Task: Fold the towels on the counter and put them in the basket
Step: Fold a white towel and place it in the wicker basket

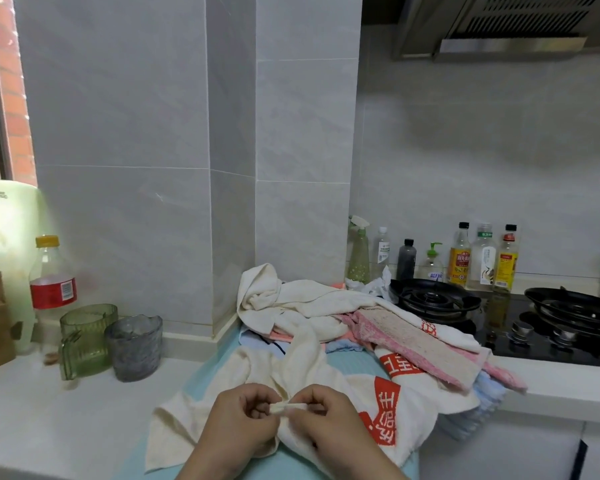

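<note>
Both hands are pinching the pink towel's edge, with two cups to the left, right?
Wrong towel: the head view shows the left hand and right hand pinching the edge of the cream towel, two cups to the left; the pink towel lies behind.

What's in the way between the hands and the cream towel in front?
Nothing. The left hand and right hand already pinch the edge of the cream towel. The basket is out of view, so that path can't be judged.

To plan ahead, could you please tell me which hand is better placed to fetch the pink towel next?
Right, probably. The right hand lies nearer the pink towel heaped beside the stove; the left hand would have to cross over. Both hands pinch the cream towel.
</note>
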Motion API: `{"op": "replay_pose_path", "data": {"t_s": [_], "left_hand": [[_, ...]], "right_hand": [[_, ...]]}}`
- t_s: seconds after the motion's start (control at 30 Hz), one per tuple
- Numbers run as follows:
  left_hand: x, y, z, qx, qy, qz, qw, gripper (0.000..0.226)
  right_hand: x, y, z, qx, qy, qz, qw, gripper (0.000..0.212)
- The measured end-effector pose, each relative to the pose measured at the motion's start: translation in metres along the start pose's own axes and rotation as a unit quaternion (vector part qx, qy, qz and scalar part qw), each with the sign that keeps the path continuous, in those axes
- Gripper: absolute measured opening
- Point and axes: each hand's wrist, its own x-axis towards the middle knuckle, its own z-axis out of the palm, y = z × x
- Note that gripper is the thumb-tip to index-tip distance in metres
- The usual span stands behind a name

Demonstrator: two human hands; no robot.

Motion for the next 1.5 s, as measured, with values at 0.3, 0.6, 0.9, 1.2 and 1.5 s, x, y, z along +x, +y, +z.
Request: {"op": "replay_pose_path", "data": {"t_s": [0.3, 0.6, 0.9, 1.2, 1.5], "left_hand": [[0.011, -0.014, -0.005, 0.05, -0.022, 0.034, 0.998, 0.019], [0.012, -0.012, -0.011, 0.088, -0.013, 0.062, 0.994, 0.02], [-0.001, 0.002, -0.01, 0.151, 0.027, 0.07, 0.986, 0.036], [-0.012, 0.088, -0.039, 0.41, 0.156, 0.18, 0.881, 0.032], [-0.029, 0.078, -0.063, 0.45, 0.148, 0.238, 0.848, 0.047]], "right_hand": [[0.14, -0.019, -0.011, -0.345, 0.022, 0.01, 0.938, 0.054], [0.123, -0.024, -0.078, -0.167, 0.047, 0.029, 0.984, 0.029], [0.064, -0.053, -0.151, -0.166, 0.209, -0.011, 0.964, 0.02], [0.036, -0.094, -0.162, -0.287, 0.113, -0.011, 0.951, 0.035], [0.01, -0.073, -0.149, -0.349, 0.067, -0.002, 0.935, 0.019]]}}
